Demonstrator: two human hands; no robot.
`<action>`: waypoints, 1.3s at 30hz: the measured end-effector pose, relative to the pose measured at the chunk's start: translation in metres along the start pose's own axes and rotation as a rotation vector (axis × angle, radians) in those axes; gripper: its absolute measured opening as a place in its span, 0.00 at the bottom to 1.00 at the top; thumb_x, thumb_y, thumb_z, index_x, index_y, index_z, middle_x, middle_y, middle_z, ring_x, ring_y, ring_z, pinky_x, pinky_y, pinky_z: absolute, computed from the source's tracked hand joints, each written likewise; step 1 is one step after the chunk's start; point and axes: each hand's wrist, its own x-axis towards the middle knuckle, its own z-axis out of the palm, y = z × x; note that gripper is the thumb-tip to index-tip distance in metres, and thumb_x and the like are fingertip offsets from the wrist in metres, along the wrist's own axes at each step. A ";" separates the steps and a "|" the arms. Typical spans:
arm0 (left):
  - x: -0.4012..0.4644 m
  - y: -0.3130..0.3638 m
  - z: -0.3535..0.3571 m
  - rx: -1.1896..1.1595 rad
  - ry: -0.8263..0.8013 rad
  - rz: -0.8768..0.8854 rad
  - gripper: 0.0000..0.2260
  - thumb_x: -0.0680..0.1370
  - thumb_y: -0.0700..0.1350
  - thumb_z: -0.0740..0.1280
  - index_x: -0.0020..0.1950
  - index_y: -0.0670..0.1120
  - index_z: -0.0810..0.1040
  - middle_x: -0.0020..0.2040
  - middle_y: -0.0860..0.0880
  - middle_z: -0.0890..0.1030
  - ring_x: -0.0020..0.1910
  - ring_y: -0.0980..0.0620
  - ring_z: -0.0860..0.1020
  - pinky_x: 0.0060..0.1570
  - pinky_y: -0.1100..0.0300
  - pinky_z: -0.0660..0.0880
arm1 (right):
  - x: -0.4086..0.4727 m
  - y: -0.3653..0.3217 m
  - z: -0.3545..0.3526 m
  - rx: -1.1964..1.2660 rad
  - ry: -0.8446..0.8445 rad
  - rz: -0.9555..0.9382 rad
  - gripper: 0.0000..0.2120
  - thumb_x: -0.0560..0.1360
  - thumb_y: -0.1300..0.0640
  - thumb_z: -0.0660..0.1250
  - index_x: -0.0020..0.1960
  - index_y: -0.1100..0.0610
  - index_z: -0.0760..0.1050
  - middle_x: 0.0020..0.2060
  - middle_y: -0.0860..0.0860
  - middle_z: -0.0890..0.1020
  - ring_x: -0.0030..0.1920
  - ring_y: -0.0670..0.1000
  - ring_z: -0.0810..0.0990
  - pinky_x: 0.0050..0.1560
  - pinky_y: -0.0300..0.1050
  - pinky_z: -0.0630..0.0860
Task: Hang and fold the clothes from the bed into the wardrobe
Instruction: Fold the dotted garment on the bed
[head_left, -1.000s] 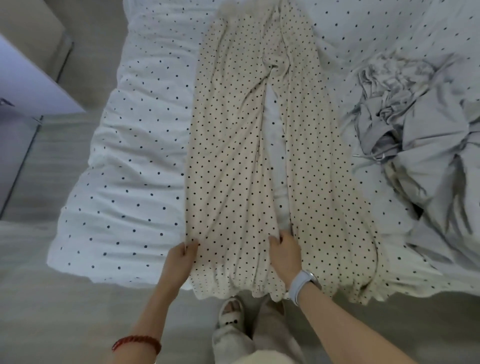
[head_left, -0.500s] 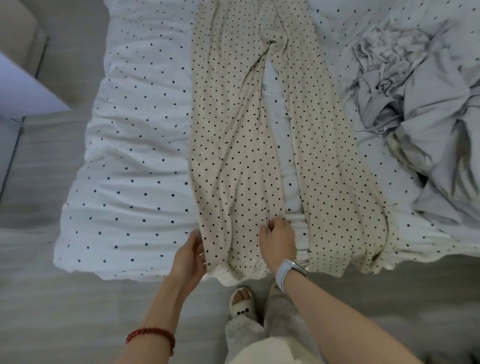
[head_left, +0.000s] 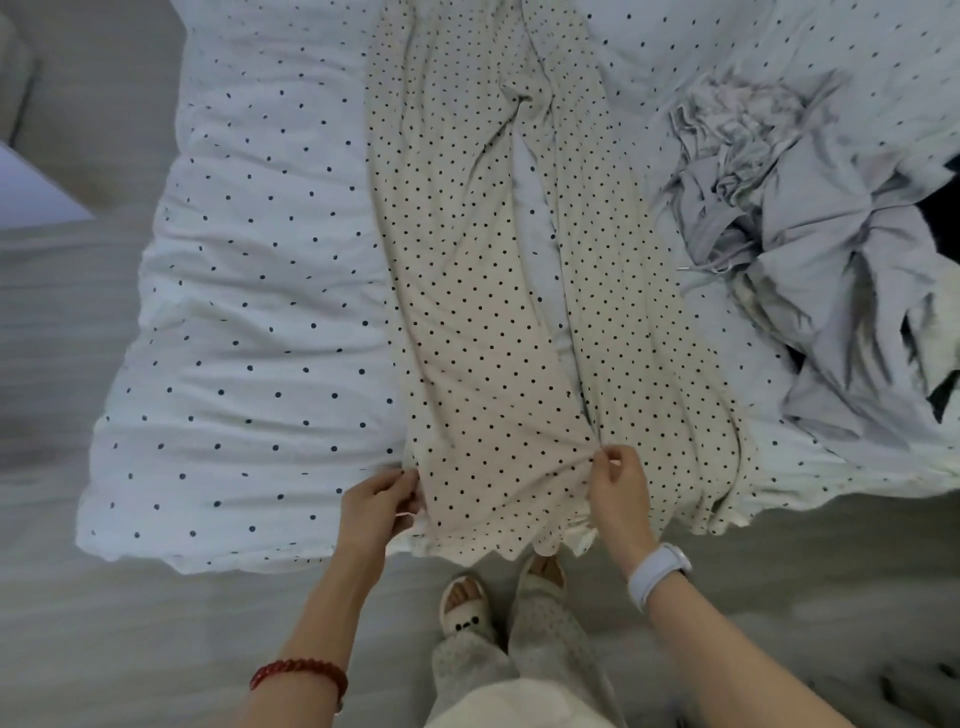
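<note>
Cream fabric with small dark dots is lying lengthwise down the middle of the bed (head_left: 249, 322): these are the polka-dot trousers (head_left: 483, 312), spread flat with the waist end running off the top of the view and the two legs reaching toward the person at the foot edge. White bedding with sparser dark dots is showing on both sides of them and in the narrow gap between the legs.

Both hands are working on the leg lying on the person's left. The left hand (head_left: 376, 506) is sitting at that leg's outer edge near the hem, its fingers (head_left: 400, 483) curling in and pinching the cloth. The right hand (head_left: 618, 491) is sitting at the same leg's inner edge, where the two legs meet, thumb and fingers (head_left: 613, 460) pinching a fold of the fabric; creases are fanning out from that pinch across the leg. The hem is hanging slightly over the edge of the bed between the two hands. The other leg is lying loose just beside the right hand, its hem rumpled at the bed's edge.

A heap of grey clothes (head_left: 821, 249) is lying crumpled on the right part of the bed, apart from the trousers. A red bead bracelet (head_left: 301, 675) is circling the left wrist and a pale watch (head_left: 660, 574) the right.
</note>
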 end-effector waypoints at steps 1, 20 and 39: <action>-0.003 0.002 -0.007 -0.010 0.027 0.023 0.06 0.77 0.39 0.65 0.42 0.39 0.79 0.34 0.46 0.76 0.32 0.52 0.71 0.31 0.63 0.70 | 0.002 -0.002 -0.005 0.003 0.008 -0.002 0.07 0.81 0.60 0.54 0.55 0.62 0.67 0.35 0.49 0.70 0.32 0.47 0.67 0.29 0.37 0.65; -0.031 -0.056 -0.034 0.371 0.138 0.140 0.09 0.79 0.47 0.62 0.42 0.44 0.71 0.34 0.50 0.73 0.36 0.47 0.73 0.33 0.55 0.69 | -0.034 0.038 -0.017 -0.034 -0.335 0.179 0.17 0.80 0.54 0.56 0.46 0.68 0.73 0.37 0.55 0.73 0.40 0.52 0.72 0.36 0.38 0.67; -0.024 -0.036 0.187 0.405 -0.088 0.167 0.14 0.80 0.40 0.56 0.65 0.42 0.72 0.53 0.49 0.79 0.40 0.58 0.74 0.38 0.77 0.71 | 0.077 0.089 -0.091 -0.214 0.086 0.145 0.08 0.74 0.59 0.66 0.49 0.62 0.73 0.42 0.56 0.76 0.46 0.56 0.75 0.45 0.43 0.68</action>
